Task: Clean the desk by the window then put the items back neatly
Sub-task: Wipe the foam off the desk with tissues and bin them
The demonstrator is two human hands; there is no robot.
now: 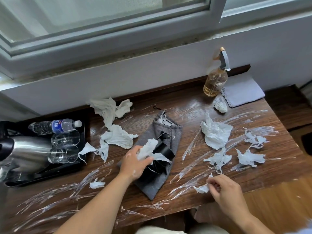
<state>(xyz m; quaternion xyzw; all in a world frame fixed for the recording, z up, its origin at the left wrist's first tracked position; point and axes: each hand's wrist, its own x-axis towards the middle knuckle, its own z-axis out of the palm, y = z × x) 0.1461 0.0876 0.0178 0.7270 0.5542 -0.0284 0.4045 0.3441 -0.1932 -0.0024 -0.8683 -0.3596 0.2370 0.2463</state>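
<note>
Many white smears [249, 119] and torn tissue scraps [216, 132] cover the dark wooden desk [189, 102] below a grey-framed window [101, 31]. At left, a black tray [47, 175], cut off, holds a steel kettle [28, 152], two glasses [65, 137] and a plastic bottle [55, 125]. Centrally, the left hand [133, 163] grips crumpled tissue [146, 149] over an unclear black object [164, 152]; the right hand [226, 191] pinches a small scrap [201, 189], lower right.

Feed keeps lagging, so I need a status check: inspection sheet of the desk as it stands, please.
Surface: wooden desk streaked with white smears.
Job's things: spray bottle upright at back right, folded cloth beside it; tray at left holds kettle, glasses and water bottle on their sides.
Clutter: crumpled tissues scattered; grey pouch under black object, centre.
Hands: left hand grips a tissue; right hand pinches a scrap.
Cables: thin black cord on pouch.
Surroundings: window above.
</note>
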